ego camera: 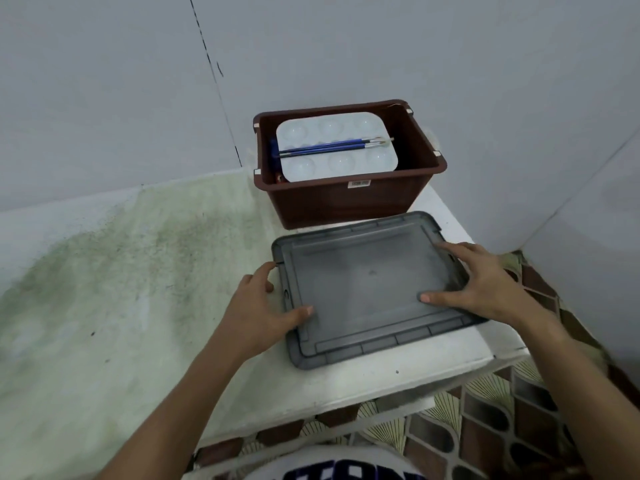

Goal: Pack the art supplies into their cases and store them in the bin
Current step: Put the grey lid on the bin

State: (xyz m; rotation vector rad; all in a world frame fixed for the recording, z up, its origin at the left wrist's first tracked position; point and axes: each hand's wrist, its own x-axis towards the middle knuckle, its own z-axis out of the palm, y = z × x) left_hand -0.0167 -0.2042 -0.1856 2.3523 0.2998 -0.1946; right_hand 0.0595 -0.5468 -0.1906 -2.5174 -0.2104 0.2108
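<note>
Two hands on flat grey translucent plastic lid (367,289): left hand (256,313) gripping nine o'clock edge, right hand (485,285) three o'clock. Brown rectangular plastic bin (346,199) at twelve o'clock, packed. Next, probably: lift, align, press down.

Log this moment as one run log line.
stage: closing | left hand: grips grey plastic lid | right hand: grips lid | brown plastic bin: open, white palette, blue brushes inside
</note>
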